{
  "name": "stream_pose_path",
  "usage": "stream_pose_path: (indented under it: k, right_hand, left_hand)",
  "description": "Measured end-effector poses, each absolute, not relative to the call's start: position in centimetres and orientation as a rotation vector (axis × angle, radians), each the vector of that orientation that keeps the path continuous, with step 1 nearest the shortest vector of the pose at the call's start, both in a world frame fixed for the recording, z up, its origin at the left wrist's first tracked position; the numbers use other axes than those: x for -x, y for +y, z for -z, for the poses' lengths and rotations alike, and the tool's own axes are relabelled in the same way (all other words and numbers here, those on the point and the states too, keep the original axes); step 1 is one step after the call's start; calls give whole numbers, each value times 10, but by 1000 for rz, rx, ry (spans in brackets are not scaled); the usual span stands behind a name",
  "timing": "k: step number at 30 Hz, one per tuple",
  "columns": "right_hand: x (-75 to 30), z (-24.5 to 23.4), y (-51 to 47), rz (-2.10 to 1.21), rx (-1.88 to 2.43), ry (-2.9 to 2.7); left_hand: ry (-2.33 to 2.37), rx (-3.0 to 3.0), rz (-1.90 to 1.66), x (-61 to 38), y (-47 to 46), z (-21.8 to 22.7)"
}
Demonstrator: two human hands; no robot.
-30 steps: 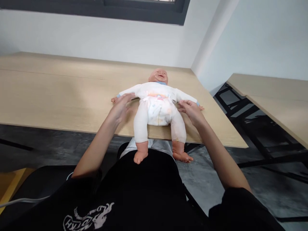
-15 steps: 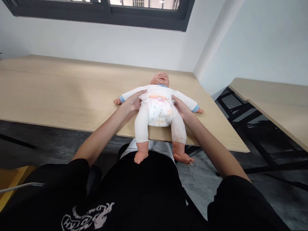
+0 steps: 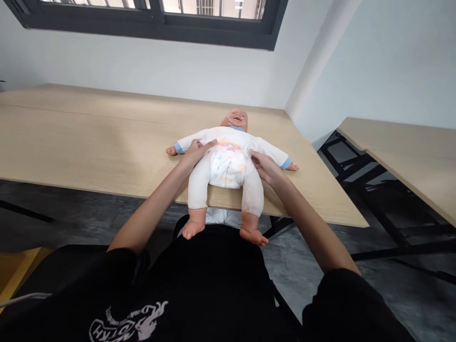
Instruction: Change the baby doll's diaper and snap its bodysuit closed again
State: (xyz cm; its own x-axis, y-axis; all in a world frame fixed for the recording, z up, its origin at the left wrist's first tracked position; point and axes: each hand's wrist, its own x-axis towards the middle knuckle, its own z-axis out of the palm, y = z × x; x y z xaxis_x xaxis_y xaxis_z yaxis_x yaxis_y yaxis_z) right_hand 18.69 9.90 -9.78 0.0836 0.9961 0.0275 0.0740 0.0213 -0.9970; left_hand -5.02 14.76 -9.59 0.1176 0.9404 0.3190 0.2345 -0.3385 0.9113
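A baby doll (image 3: 203,183) lies on its back on the table, head away from me, with its feet hanging over the front edge. It wears a white top (image 3: 245,138) with blue cuffs and a white printed diaper (image 3: 226,170) around its hips. My left hand (image 3: 201,148) is closed at the diaper's left waist side, thumb reaching over the front near the coloured band. On the other side, my right hand (image 3: 262,164) pinches the diaper's edge at the hip with bent fingers. Parts of the fingers of both hands are hidden.
The light wooden table (image 3: 107,137) stretches far to the left, against the wall under a dark window frame (image 3: 213,33). A second table (image 3: 409,152) with black legs stands to the right. A yellow edge (image 3: 21,275) and a white cable show at lower left.
The doll's hips and legs have shifted to the left. My left thumb has come further over the front of the diaper, and my right hand has moved slightly down with the diaper side.
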Motion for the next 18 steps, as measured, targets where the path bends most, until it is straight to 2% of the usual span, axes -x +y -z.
stream_pose_path:
  k: [1, 2, 5, 10, 18]
  right_hand:
    - [-192, 94, 85, -1057, 1317, -1201]
    - [-196, 91, 69, -880, 1353, -1210]
    - [-194, 81, 15, -380, 1364, -1573]
    - [-160, 83, -33, -122, 1532, -1976]
    - [-162, 88, -27, 215, 1761, -1937]
  left_hand:
    - [1178, -1655, -1293, 58, 136, 96]
    - [1219, -1635, -1352, 65, 123, 96]
    - [1181, -1877, -1234, 83, 80, 92]
    - [1180, -2124, -1107, 82, 40, 83]
    - [1593, -2267, -913, 61, 33, 84]
